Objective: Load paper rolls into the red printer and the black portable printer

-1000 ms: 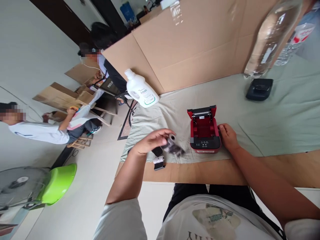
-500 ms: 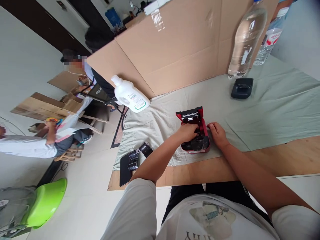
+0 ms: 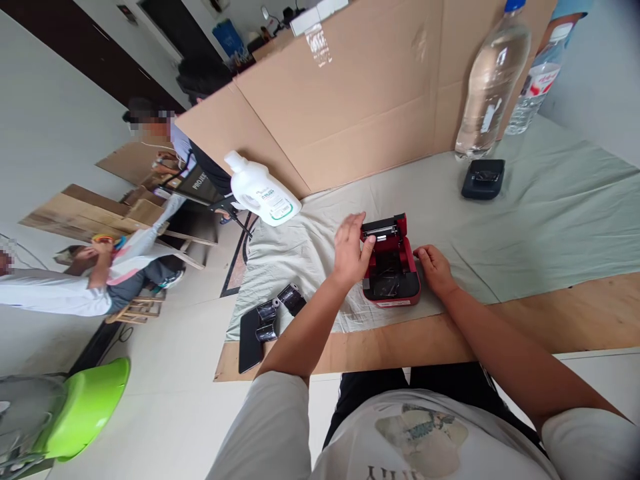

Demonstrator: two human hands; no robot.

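A small red and black printer (image 3: 393, 293), which looks like a label or receipt printer, sits on the cloth with its lid (image 3: 387, 227) raised. Its black inner bay shows, with a dark shiny piece at the front. My left hand (image 3: 351, 250) is at the left end of the lid, thumb in front and fingers around the far side. Against the printer's right side rests my right hand (image 3: 436, 268), its fingers curled in and nothing visible in them. Left of my left forearm lie several black rolls (image 3: 290, 299) beside a flat black phone-like slab (image 3: 250, 343).
A white jug (image 3: 265, 190) leans near the cardboard partition (image 3: 350, 113). At the back right stand a large water bottle (image 3: 493, 87) and a smaller bottle (image 3: 537, 87), with a black case (image 3: 483, 179) before them. Other people sit at the left; a green basin (image 3: 95, 407) is on the floor.
My left hand has come out of the printer's bay and moved up and left to the raised lid. The right hand has stayed at the printer's side.
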